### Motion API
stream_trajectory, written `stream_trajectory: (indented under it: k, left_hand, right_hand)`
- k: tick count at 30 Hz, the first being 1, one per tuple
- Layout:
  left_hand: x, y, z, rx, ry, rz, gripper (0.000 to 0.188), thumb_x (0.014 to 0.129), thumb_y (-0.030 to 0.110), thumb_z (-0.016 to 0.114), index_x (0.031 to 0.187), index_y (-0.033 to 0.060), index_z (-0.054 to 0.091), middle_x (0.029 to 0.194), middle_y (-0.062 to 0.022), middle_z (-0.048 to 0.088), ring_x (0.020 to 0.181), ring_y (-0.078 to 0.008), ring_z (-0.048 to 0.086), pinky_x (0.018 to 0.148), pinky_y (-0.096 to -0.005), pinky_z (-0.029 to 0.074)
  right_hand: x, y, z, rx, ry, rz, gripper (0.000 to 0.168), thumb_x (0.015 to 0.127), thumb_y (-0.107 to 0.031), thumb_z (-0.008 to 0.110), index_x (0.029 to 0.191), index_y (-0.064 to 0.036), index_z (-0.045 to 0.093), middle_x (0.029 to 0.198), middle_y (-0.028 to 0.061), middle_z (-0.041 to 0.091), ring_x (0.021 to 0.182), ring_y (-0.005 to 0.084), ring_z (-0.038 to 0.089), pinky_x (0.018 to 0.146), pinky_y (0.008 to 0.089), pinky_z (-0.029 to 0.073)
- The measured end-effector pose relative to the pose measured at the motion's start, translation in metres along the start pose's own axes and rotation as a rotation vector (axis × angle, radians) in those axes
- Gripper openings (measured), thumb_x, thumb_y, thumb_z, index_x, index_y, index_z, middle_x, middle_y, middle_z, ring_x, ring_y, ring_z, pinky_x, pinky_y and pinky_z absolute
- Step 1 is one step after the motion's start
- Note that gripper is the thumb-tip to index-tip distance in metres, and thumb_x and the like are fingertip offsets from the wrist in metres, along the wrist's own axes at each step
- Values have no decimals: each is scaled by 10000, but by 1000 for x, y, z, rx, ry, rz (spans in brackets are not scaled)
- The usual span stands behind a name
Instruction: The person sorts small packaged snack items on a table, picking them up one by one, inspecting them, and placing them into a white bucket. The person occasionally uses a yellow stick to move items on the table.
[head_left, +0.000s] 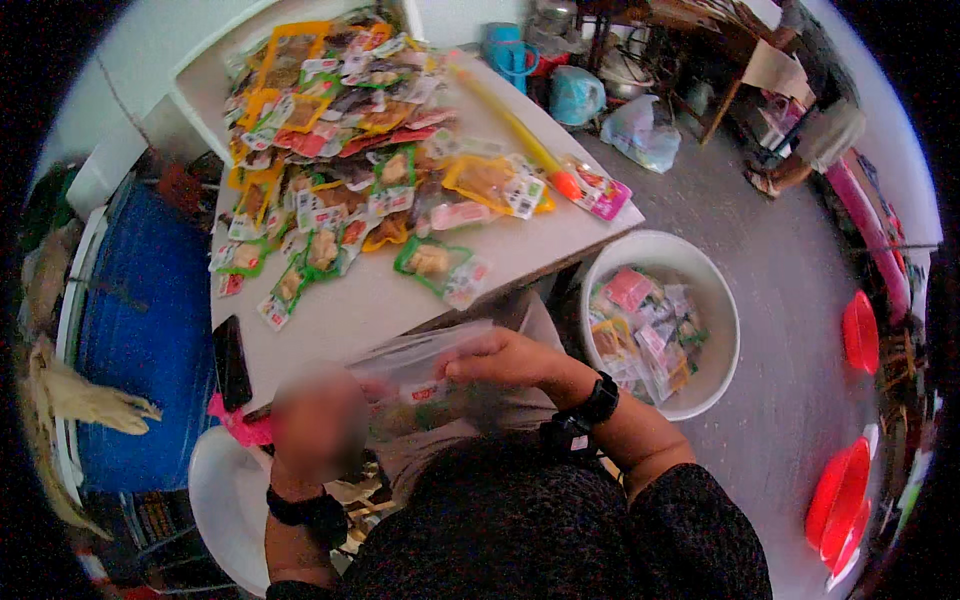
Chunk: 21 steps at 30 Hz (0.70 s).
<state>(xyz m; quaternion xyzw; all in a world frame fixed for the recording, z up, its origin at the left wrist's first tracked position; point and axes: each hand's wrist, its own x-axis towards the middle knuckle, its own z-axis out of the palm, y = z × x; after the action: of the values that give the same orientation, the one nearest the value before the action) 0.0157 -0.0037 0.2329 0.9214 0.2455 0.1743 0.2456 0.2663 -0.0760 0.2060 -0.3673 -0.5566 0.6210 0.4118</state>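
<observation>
Between my hands, over my lap, is a clear plastic bag with packets inside it. My right hand pinches the bag's upper right part between thumb and fingers. My left hand is at the bag's left end; it is blurred, so its grip cannot be made out. Beyond them, a big heap of small sealed food packets covers the far part of the white table. One green-edged packet lies near the table's front edge. More packets fill the bottom of a white bucket to my right.
The white bucket stands on the floor by the table corner. A white basin is at my lower left. A phone lies at the table's left edge; a yellow stick lies across the right side. Another person's leg shows upper right.
</observation>
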Motion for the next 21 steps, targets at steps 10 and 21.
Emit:
stream_trajectory:
  k: [10, 21]
  left_hand:
    - [-22, -38, 67, -995, -136, -552, 257, 780, 191, 471, 955, 8, 512, 933, -63, 524, 843, -163, 488, 782, -282, 373]
    - [-69, -166, 169, -1158, -210, -647, 348, 761, 130, 493, 1087, 35, 420, 1004, -53, 471, 878, -157, 463, 808, -270, 365]
  right_hand:
    - [-105, -10, -55, -110, 444, 13, 202, 812, -169, 474, 922, -25, 564, 861, 39, 580, 827, 130, 517, 751, 262, 401]
    - [-238, 71, -147, -78, 1228, 180, 247, 790, -234, 488, 868, -11, 565, 795, 27, 567, 696, 118, 509, 641, 242, 398]
